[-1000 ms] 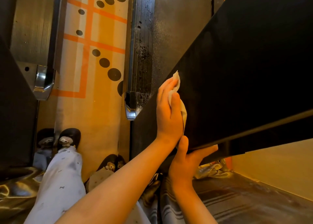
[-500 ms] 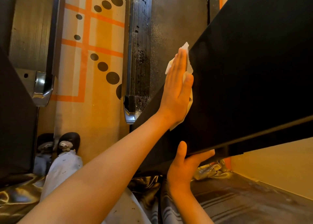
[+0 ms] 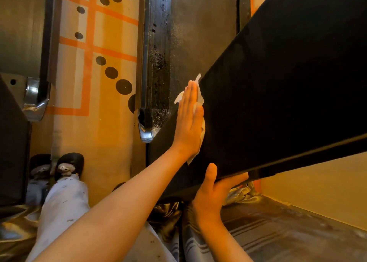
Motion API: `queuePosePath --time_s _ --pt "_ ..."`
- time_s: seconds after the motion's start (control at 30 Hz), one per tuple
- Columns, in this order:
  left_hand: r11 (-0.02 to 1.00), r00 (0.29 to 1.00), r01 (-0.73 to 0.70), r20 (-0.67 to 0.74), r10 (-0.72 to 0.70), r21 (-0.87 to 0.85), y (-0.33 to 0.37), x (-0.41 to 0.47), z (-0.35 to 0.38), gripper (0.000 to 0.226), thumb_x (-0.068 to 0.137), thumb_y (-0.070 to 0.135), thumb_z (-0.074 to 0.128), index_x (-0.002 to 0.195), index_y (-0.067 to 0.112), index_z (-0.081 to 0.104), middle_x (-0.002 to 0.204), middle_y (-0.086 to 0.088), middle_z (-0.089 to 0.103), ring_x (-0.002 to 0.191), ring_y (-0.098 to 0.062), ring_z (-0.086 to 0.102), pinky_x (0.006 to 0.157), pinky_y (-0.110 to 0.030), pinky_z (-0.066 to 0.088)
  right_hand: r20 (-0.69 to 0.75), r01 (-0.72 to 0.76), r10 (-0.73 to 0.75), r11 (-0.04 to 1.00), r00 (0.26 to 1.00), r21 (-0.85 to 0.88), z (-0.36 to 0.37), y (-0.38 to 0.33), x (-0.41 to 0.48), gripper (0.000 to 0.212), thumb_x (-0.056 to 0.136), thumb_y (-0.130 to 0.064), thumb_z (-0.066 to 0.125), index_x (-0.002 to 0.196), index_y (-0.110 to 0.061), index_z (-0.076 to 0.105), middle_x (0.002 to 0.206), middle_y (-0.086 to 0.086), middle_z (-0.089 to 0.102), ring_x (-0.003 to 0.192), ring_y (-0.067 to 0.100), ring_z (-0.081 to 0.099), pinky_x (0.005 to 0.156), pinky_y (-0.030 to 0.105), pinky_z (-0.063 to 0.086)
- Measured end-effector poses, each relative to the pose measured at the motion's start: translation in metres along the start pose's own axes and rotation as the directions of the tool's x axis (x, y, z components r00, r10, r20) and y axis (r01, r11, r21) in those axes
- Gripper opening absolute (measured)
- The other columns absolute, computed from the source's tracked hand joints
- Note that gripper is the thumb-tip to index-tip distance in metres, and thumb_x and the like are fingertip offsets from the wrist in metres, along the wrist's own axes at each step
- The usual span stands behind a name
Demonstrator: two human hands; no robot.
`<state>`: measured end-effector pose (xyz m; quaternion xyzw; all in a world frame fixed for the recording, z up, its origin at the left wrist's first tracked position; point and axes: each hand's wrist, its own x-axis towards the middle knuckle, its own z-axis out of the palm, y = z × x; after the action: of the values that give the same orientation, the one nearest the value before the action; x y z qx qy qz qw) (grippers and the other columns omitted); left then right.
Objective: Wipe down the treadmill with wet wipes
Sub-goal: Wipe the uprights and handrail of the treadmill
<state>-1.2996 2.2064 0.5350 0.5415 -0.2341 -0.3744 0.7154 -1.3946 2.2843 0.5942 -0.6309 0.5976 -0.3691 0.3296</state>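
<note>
The lower edge of the flat black treadmill panel (image 3: 278, 93) is gripped by the right hand (image 3: 212, 194), thumb on its face, fingers curled beneath. Farther up, near the panel's left edge, a crumpled white wet wipe (image 3: 199, 101) is pressed flat under the straight-fingered left hand (image 3: 188, 122). Beyond lies a tan mat with orange lines and black dots (image 3: 103, 142).

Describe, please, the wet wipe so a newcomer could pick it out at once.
Find the big black panel slanting across the right. Near its left edge the left hand presses flat on it. The wet wipe is the crumpled white sheet peeking out around that hand, the only white against the black.
</note>
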Motion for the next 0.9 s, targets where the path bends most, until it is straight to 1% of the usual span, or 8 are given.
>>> queuePosePath --time_s 0.03,0.2,0.33,0.4,0.5,0.63,0.8,0.9 --pt "1.0 1.0 0.021 -0.005 -0.021 -0.008 -0.004 -0.002 -0.002 0.06 0.096 0.065 0.016 0.148 0.038 0.002 0.162 0.011 0.0 0.15 -0.007 -0.003 0.122 -0.052 0.005 -0.003 0.005 -0.005 1.0 1.0 0.0 0.001 0.0 -0.001 0.07 0.079 -0.059 0.055 0.129 -0.044 0.009 0.12 -0.044 0.032 0.107 -0.028 0.043 0.083 -0.001 0.04" --pt "0.991 0.991 0.129 -0.015 -0.13 -0.047 -0.026 -0.009 -0.009 0.06 0.089 0.076 0.015 0.141 0.05 0.0 0.158 0.02 -0.001 0.149 -0.003 -0.004 0.123 -0.049 0.003 0.005 0.078 -0.078 0.997 0.997 -0.028 0.003 -0.003 -0.002 0.077 0.081 -0.069 0.048 0.134 -0.029 0.009 0.124 -0.029 0.028 0.11 -0.032 0.038 0.084 -0.005 0.034" --pt "0.982 0.982 0.184 -0.027 -0.186 -0.048 -0.041 -0.015 -0.014 0.057 0.089 0.076 0.016 0.139 0.053 -0.001 0.158 0.019 -0.002 0.149 -0.003 -0.005 0.123 -0.047 0.003 0.009 0.09 -0.089 0.995 0.996 -0.052 0.002 0.002 -0.004 0.078 0.091 -0.043 0.054 0.138 -0.013 -0.001 0.125 -0.025 0.023 0.108 -0.037 0.032 0.085 -0.008 0.03" --pt "0.975 0.976 0.215 -0.033 -0.217 -0.052 -0.05 -0.017 -0.016 0.053 0.094 0.065 0.018 0.141 0.049 -0.001 0.162 0.012 -0.002 0.149 -0.004 -0.004 0.123 -0.048 0.004 0.026 0.121 -0.119 0.989 0.993 -0.082 0.003 0.002 -0.005 0.073 0.098 -0.033 0.05 0.141 -0.005 -0.002 0.127 -0.021 0.023 0.111 -0.035 0.032 0.087 -0.007 0.029" --pt "0.957 0.957 0.284 -0.042 -0.287 -0.068 -0.06 -0.021 -0.021 0.056 0.094 0.057 0.018 0.145 0.043 -0.001 0.164 0.009 -0.001 0.149 -0.005 -0.003 0.123 -0.047 0.005 0.041 0.159 -0.156 0.983 0.987 -0.094 0.006 -0.002 -0.005 0.076 0.089 -0.045 0.041 0.137 -0.004 -0.002 0.128 -0.02 0.019 0.113 -0.037 0.026 0.089 -0.009 0.025" --pt "0.93 0.929 0.362 -0.065 -0.365 -0.062 -0.06 -0.023 -0.021 0.066 0.096 0.05 0.018 0.155 0.027 0.0 0.164 0.008 0.001 0.147 -0.002 -0.002 0.124 -0.043 0.005 0.045 0.188 -0.183 0.976 0.982 -0.114 0.005 -0.004 -0.008 0.085 0.088 -0.048 0.038 0.139 0.008 -0.002 0.126 -0.018 0.019 0.112 -0.039 0.022 0.088 -0.011 0.021" --pt "0.949 0.949 0.307 -0.06 -0.311 -0.064 -0.04 -0.026 -0.01 0.068 0.096 0.052 0.018 0.155 0.022 -0.001 0.164 0.007 -0.003 0.149 -0.004 -0.005 0.124 -0.041 0.001 0.03 0.236 -0.235 0.959 0.972 -0.158 0.006 -0.005 -0.006 0.066 0.09 -0.036 0.04 0.133 0.002 0.006 0.121 -0.015 0.028 0.112 -0.037 0.028 0.087 -0.01 0.025" --pt "0.984 0.983 0.177 -0.04 -0.178 -0.031 -0.019 -0.025 -0.001 0.078 0.094 0.069 0.015 0.154 0.023 -0.003 0.164 0.007 -0.006 0.148 -0.002 -0.007 0.123 -0.034 -0.001 0.004 0.192 -0.193 0.973 0.981 -0.132 0.006 -0.005 -0.005 0.066 0.089 -0.046 0.041 0.131 -0.007 0.008 0.12 -0.019 0.028 0.108 -0.038 0.03 0.084 -0.01 0.027"
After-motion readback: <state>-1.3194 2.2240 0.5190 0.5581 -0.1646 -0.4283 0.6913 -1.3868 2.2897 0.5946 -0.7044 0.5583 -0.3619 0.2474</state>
